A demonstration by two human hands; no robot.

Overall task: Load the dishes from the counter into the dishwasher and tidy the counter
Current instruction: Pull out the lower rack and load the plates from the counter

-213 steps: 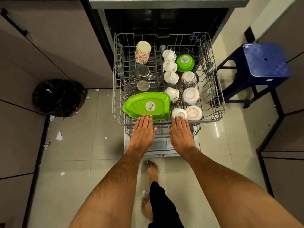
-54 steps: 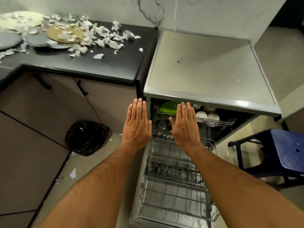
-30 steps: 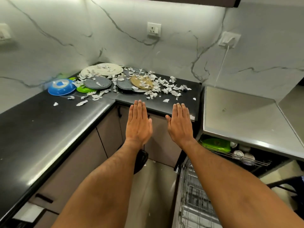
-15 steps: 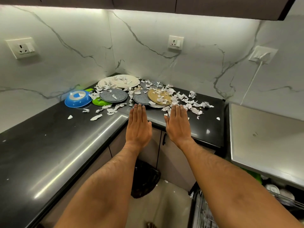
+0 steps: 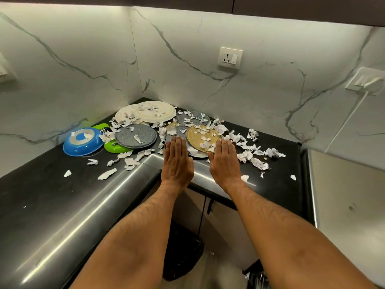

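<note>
Both flat and empty, the left hand (image 5: 177,161) and right hand (image 5: 225,163) reach toward the tan plate (image 5: 203,137) (paper scraps (image 5: 253,157) litter it), so gripping a plate for the dishwasher likely comes next.

One head-worn camera looks forward and down, close over the counter (image 5: 52,205) corner.

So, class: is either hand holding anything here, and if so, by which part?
Nothing is held. The left hand and the right hand are both flat with straight fingers, reaching over the counter edge toward the plates.
</note>
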